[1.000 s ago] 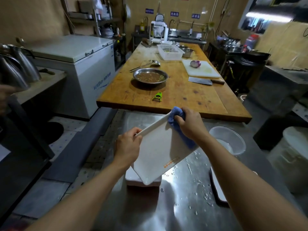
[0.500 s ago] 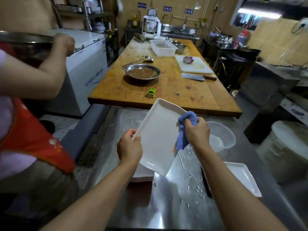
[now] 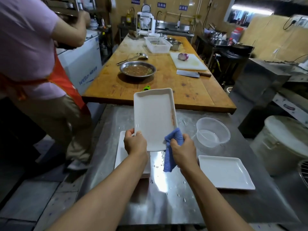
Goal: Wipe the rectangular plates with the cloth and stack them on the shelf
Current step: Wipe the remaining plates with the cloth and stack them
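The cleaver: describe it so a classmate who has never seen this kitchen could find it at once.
Find the long wooden table beyond the steel counter. On its right side lies a white cutting board holding an onion. The cleaver lies just nearer than that board: broad steel blade, brown wooden handle.

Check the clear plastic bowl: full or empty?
Nearly empty: the clear plastic bowl stands upright on the steel counter, only shallow water at its bottom.

Single head view, looking forward and down, close above steel counter (image 3: pixel 166 205)
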Demonstrator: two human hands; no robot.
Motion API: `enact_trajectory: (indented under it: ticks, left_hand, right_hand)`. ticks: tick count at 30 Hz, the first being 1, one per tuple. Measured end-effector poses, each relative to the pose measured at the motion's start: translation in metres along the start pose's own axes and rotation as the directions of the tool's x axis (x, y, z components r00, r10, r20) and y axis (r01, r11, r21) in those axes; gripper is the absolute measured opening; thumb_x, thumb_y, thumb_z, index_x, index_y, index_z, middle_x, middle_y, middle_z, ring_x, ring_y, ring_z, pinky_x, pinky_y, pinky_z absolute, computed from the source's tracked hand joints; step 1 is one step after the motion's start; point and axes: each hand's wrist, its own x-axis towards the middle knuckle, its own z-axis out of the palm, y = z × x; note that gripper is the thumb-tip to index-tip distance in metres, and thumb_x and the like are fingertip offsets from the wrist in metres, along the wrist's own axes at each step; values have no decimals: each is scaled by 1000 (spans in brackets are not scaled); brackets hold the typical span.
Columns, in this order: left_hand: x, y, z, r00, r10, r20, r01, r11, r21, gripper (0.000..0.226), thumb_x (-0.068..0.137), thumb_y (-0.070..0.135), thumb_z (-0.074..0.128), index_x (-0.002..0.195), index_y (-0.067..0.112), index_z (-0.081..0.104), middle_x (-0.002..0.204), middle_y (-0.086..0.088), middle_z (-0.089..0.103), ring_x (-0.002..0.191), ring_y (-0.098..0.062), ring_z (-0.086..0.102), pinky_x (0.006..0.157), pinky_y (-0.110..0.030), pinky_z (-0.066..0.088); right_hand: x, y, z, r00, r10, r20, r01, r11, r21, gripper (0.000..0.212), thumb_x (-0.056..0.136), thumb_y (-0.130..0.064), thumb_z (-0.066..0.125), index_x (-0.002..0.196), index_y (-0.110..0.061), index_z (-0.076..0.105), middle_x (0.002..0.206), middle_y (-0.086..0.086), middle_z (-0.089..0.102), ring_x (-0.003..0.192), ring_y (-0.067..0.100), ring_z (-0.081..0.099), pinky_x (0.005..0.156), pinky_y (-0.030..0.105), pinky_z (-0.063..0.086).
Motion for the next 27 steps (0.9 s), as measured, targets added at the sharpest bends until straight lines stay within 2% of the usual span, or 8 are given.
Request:
enact_trajectory:
  ticks: [4, 7, 10, 13, 17, 21, 24, 27]
  left_hand:
    - [-8, 4, -1, 962, -148, 230, 113, 981, 159, 34, 94, 17, 49, 127, 11, 49, 115, -11, 61, 88, -22, 58, 66, -23, 43]
    - [-19, 15, -1, 898, -249, 363, 144, 945, 292, 62, 93, 38, 55, 142, 9, 30, 143, -9, 41, 126, -29, 43, 97, -39, 35]
    - [-33, 31, 6, 817, -197, 542, 118, 977, 178, 55, 91, 48, 53, 134, 16, 42, 122, -1, 59, 106, -20, 56, 82, -39, 40]
    - [-37, 44, 13, 728, -264, 633, 306, 951, 45, 57, 88, 55, 51, 128, 14, 45, 122, -13, 61, 106, -27, 61, 83, -41, 43]
    - [-29, 35, 9, 741, -306, 597, 403, 915, -30, 43, 97, 31, 49, 131, 5, 43, 103, -18, 63, 86, -29, 64, 74, -42, 53]
    - [-23, 17, 2, 761, -280, 585, 437, 888, -143, 26, 99, 2, 39, 122, -1, 49, 83, -15, 63, 63, -21, 66, 54, -35, 54]
    - [-18, 10, -6, 759, -209, 617, 362, 923, -132, 21, 95, -3, 39, 97, 6, 58, 66, -8, 67, 48, -14, 65, 48, -28, 56]
    - [-15, 9, -16, 734, -134, 666, 244, 967, -75, 20, 95, 0, 43, 97, 11, 60, 67, -3, 69, 53, -13, 65, 50, -26, 54]
  right_hand:
    - [5, -4, -9, 983, -114, -141, 105, 992, -67, 8, 85, -7, 55, 91, -8, 51, 79, 1, 55, 67, 11, 53, 55, 11, 38]
    - [5, -2, -12, 940, -269, -208, 223, 950, -221, 9, 81, -2, 55, 87, -6, 49, 78, 7, 55, 71, 25, 54, 62, 30, 39]
    - [1, -3, -13, 846, -493, -205, 399, 838, -372, 17, 73, 8, 59, 82, -3, 50, 74, 13, 56, 66, 33, 54, 57, 34, 39]
    - [-5, 0, -14, 671, -730, -130, 595, 634, -493, 22, 62, 18, 65, 71, 1, 55, 66, 16, 58, 54, 32, 55, 47, 33, 45]
    - [-9, 11, -19, 557, -831, -18, 668, 460, -585, 22, 62, 17, 70, 66, 1, 58, 66, 14, 58, 53, 27, 54, 42, 29, 42]
    - [-16, 21, -25, 534, -840, 93, 737, 409, -538, 21, 61, 16, 70, 75, 1, 64, 86, 13, 66, 72, 31, 62, 49, 31, 50]
    - [-20, 30, -29, 593, -767, 245, 780, 471, -413, 31, 71, 0, 69, 103, -1, 65, 115, 13, 61, 101, 30, 59, 82, 35, 52]
    - [-22, 34, -30, 674, -647, 357, 739, 580, -343, 47, 83, -16, 58, 129, -7, 54, 140, 5, 45, 126, 21, 46, 107, 25, 31]
